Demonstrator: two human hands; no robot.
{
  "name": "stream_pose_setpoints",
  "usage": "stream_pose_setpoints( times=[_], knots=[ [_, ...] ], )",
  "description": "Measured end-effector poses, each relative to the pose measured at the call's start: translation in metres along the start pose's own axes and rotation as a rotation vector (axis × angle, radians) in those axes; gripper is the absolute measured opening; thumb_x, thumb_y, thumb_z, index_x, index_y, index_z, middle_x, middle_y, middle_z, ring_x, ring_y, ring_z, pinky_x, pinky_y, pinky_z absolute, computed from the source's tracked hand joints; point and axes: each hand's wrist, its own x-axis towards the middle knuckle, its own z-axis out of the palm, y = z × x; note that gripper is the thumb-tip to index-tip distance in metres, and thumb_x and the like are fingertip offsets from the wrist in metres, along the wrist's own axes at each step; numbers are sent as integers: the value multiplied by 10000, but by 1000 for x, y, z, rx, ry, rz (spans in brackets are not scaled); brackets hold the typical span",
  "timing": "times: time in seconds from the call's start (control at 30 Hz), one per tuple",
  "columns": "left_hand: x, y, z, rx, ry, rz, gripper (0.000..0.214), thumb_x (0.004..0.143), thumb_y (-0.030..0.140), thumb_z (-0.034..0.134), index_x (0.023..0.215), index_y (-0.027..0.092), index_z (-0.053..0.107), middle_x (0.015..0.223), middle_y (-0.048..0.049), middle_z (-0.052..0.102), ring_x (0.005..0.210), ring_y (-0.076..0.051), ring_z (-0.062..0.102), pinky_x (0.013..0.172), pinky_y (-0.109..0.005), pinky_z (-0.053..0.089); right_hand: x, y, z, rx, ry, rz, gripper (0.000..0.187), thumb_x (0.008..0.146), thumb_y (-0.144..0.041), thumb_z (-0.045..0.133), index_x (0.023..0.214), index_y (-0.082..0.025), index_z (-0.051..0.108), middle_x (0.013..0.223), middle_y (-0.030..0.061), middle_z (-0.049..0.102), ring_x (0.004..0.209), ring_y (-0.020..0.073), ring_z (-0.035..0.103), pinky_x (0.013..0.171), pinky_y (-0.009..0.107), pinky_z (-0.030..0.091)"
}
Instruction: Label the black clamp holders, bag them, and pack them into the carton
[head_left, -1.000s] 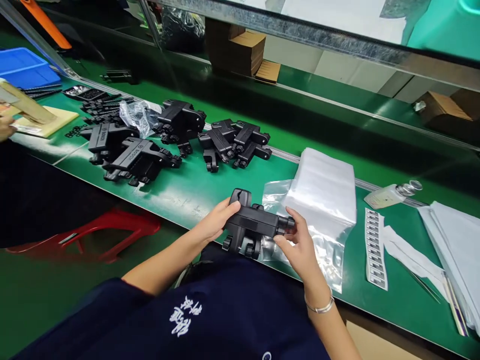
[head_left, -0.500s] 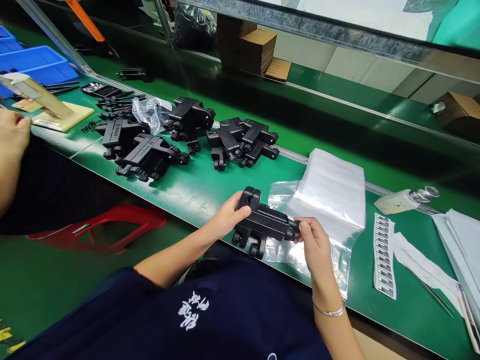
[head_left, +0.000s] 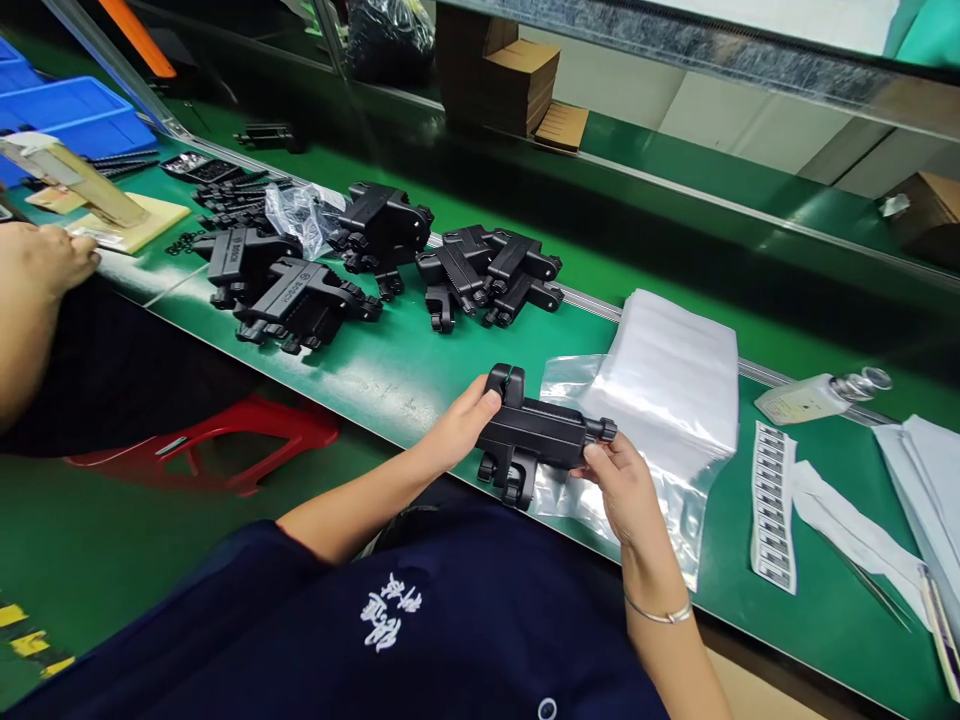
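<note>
A black plastic bracket with knobs (head_left: 536,432) is held between both hands, above the bench edge nearest my body. My left hand (head_left: 471,415) grips its left end, thumb on top by the forked jaw. At the other end, my right hand (head_left: 619,480) pinches the lower right corner of the body, just under a protruding knob. Right behind the bracket lies a stack of clear plastic bags (head_left: 675,370), one bag spreading towards me. Several similar black brackets (head_left: 300,300) are piled on the bench to the left, and another pile (head_left: 491,275) lies farther back.
A co-worker's hand (head_left: 49,262) rests at the left by a yellowish stand (head_left: 146,225). To the right are a label strip (head_left: 773,505), tweezers (head_left: 870,580) and a bottle with a metal top (head_left: 814,396). A red stool (head_left: 225,440) stands below the bench.
My right hand has slid from the end knob down to the body's lower corner, leaving the knob exposed. The bracket has turned slightly. The co-worker's hand has shifted right.
</note>
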Motion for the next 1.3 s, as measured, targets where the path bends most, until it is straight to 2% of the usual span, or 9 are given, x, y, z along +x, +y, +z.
stream_pose_setpoints(
  times=[0.2, 0.4, 0.47, 0.63, 0.73, 0.9, 1.1, 1.2, 1.3],
  knots=[
    [2, 2, -3, -47, -12, 4, 713, 832, 761, 497, 1207, 160, 585, 1146, -89, 653, 1105, -253, 575, 981, -352, 440, 2, 0, 6, 121, -15, -59, 383, 764, -457, 755, 1050, -223, 652, 982, 56, 703, 865, 194, 646, 779, 335, 541],
    [1, 5, -5, 27, -61, 90, 705, 840, 754, 496, 1223, 166, 566, 1213, -99, 619, 1156, -267, 549, 1014, -359, 422, 7, 14, 1, -196, 208, -105, 434, 834, -620, 616, 811, -187, 646, 633, -2, 580, 611, 159, 523, 599, 291, 411],
    [2, 6, -5, 30, -49, 99, 696, 840, 749, 502, 1226, 173, 568, 1227, -96, 616, 1178, -270, 538, 1032, -357, 409, 7, 16, 2, -242, 220, -87, 466, 832, -645, 600, 763, -185, 634, 595, -4, 560, 586, 161, 508, 576, 292, 394],
    [9, 6, -5, -112, -21, -15, 698, 807, 757, 548, 1164, 159, 599, 1158, -90, 647, 1111, -262, 577, 989, -359, 430, 4, 13, 12, -69, 127, -147, 357, 826, -529, 682, 945, -194, 654, 844, 41, 683, 795, 193, 617, 746, 324, 496],
    [10, 6, -5, -190, -20, -80, 727, 789, 770, 555, 1164, 149, 604, 1137, -96, 658, 1091, -269, 586, 952, -358, 446, 6, 14, 14, 33, 96, -164, 365, 816, -483, 712, 1035, -200, 641, 1003, 63, 700, 930, 202, 637, 849, 343, 503],
    [5, 3, -4, -52, 34, 36, 737, 791, 787, 531, 1176, 162, 595, 1141, -83, 634, 1115, -274, 542, 981, -362, 420, 11, 18, 7, -61, 96, -47, 429, 794, -582, 682, 918, -172, 678, 815, 51, 685, 736, 194, 619, 707, 333, 509],
    [5, 5, -4, -72, 25, 10, 811, 792, 844, 430, 1160, 132, 552, 1033, -82, 596, 960, -238, 563, 882, -373, 460, 15, 22, 2, 6, 99, -57, 512, 743, -506, 756, 1145, -213, 633, 1049, 68, 706, 1000, 239, 644, 876, 343, 496],
    [0, 12, -10, 62, -12, 97, 875, 773, 888, 358, 1167, 122, 519, 1017, -91, 579, 918, -230, 554, 834, -367, 466, 26, 31, -10, -88, 108, -55, 530, 689, -577, 762, 1035, -192, 652, 922, 56, 706, 884, 234, 639, 783, 321, 497],
    [-9, 19, -15, 232, -75, 235, 944, 719, 927, 361, 1213, 132, 482, 1009, -95, 581, 897, -235, 555, 802, -364, 471, 34, 38, -18, -234, 102, -17, 536, 691, -721, 663, 701, -187, 611, 647, 35, 620, 632, 195, 550, 600, 314, 447]
  ],
)
